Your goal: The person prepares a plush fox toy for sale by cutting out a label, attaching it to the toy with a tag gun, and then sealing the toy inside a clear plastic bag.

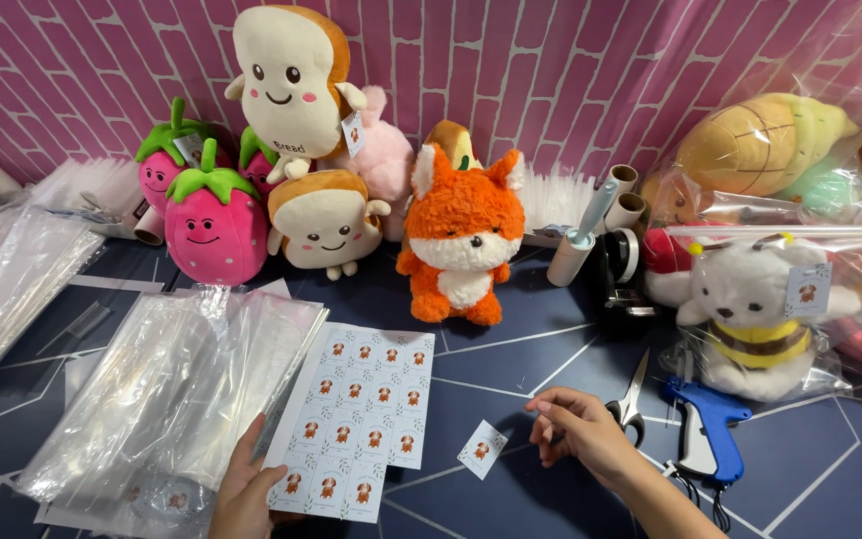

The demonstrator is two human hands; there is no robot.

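Left hand (243, 491) lies flat at the near edge of the table (511, 359), fingers spread loose on the lower left corner of the sticker sheet (356, 419), pinning it rather than gripping it. That sheet overlaps a stack of clear plastic bags (152, 399) towards the table's left side. Right hand (576, 427) comes in from the near right, wrist low, fingers curled and half closed, holding nothing that I can make out. Its fingertips sit close to one small cut tag (482, 448), lying alone on the dark surface between the two hands. Risk here, as I judge it: that tag is light and flat, so a brushing finger could flick it away. Scissors (631, 404) lie just beside the right hand, blades pointing away, easy to knock. A blue tagging gun (702, 427) sits beyond them. An orange fox plush (463, 235) stands further back.
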